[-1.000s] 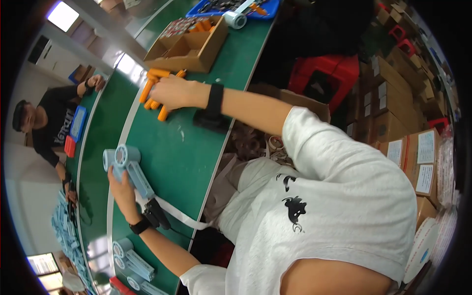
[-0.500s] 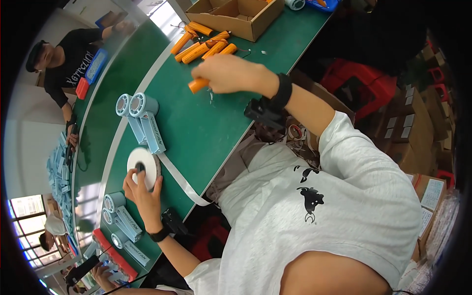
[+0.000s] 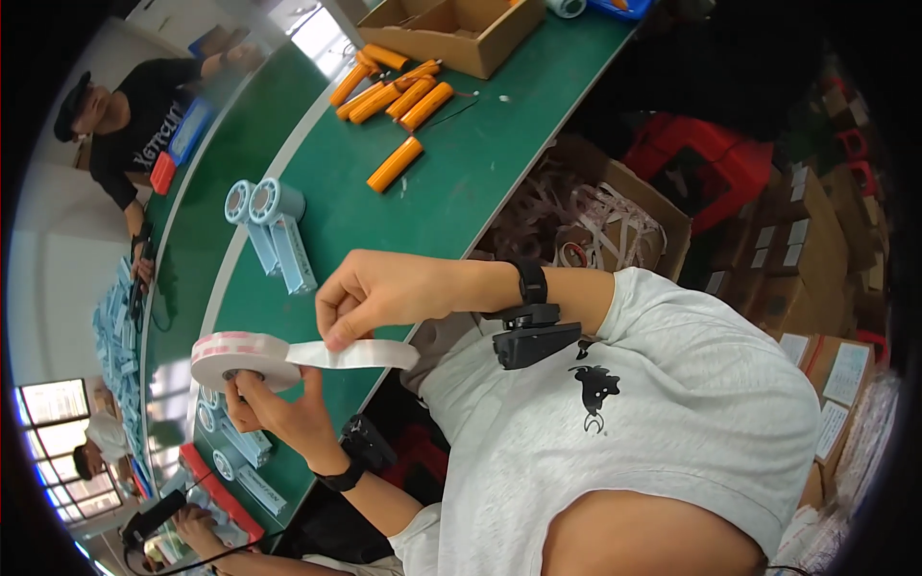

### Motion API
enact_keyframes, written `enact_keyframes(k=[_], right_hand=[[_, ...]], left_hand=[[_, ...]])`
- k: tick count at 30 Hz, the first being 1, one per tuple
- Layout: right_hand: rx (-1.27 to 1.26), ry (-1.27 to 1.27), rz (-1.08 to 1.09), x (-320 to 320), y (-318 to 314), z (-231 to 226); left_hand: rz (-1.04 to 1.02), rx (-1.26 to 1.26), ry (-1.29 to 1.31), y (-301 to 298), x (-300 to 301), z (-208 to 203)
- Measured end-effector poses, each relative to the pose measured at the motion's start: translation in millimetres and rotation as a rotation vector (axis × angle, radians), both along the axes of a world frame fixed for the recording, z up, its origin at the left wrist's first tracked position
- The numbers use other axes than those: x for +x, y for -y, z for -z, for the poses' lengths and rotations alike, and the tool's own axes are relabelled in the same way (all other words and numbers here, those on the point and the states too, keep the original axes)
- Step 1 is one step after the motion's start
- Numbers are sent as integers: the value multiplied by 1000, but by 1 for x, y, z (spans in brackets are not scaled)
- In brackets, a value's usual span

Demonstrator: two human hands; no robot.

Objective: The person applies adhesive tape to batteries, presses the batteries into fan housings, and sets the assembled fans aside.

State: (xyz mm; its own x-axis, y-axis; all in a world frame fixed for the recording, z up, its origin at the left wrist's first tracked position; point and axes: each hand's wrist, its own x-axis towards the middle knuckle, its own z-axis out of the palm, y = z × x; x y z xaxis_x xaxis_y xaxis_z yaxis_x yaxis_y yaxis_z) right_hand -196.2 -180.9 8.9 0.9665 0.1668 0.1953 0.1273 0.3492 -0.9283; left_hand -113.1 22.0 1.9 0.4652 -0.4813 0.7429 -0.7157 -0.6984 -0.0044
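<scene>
A white tape roll (image 3: 216,370) with pink marks on its edge is tilted above the table, gripped by my left hand (image 3: 288,413) with fingers in its core. Closed in a pinch, my right hand (image 3: 389,288) holds the white tape strip (image 3: 379,356) that runs off the roll toward my body. Two light-blue handheld fans (image 3: 279,206) lie beyond the hands. Farther off, a single orange cylindrical battery (image 3: 395,164) lies apart from a pile of similar batteries (image 3: 379,99) with thin wires. More light-blue fans (image 3: 252,485) lie near my left hand, partly hidden by it.
On the green table (image 3: 432,206), a divided cardboard box (image 3: 495,43) stands at the far end. Beside the table are a carton of tape scraps (image 3: 624,221) and a red stool (image 3: 701,158). A co-worker (image 3: 144,106) sits across, near a heap of light-blue parts (image 3: 115,346).
My right hand has let go of the orange battery, leaving it on the table, and come back to pinch the tape strip. My left hand has lifted and tilted the roll.
</scene>
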Motion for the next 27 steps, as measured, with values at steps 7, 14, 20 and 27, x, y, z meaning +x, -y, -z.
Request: enact_keyframes(k=[7, 14, 20, 27], right_hand=[[-248, 87, 198, -19, 6, 16], [-1214, -17, 1180, 12, 75, 43], [-1486, -121, 934, 36, 74, 40], [-723, 49, 902, -5, 98, 51]], left_hand=[[-37, 16, -183, 18, 39, -11], [135, 57, -72, 40, 93, -2], [-71, 8, -39, 28, 113, 14], [225, 20, -146, 38, 79, 11]])
